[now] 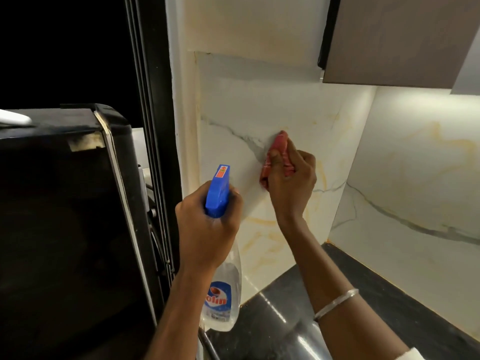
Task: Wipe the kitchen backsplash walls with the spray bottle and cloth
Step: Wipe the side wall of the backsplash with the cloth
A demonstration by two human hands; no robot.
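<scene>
My left hand (205,227) grips the neck of a clear spray bottle (223,294) with a blue trigger head, held upright with the nozzle facing the left backsplash wall (259,105). That wall is white marble-look tile with grey and yellow veins. My right hand (291,180) holds a crumpled red cloth (276,157) and presses it against the tile, just right of a grey vein. The cloth is partly hidden under my fingers.
A black refrigerator (57,216) stands close on the left. A dark polished countertop (291,302) runs below the walls into the corner. The right backsplash wall (415,165) is lit from under a brown upper cabinet (394,40).
</scene>
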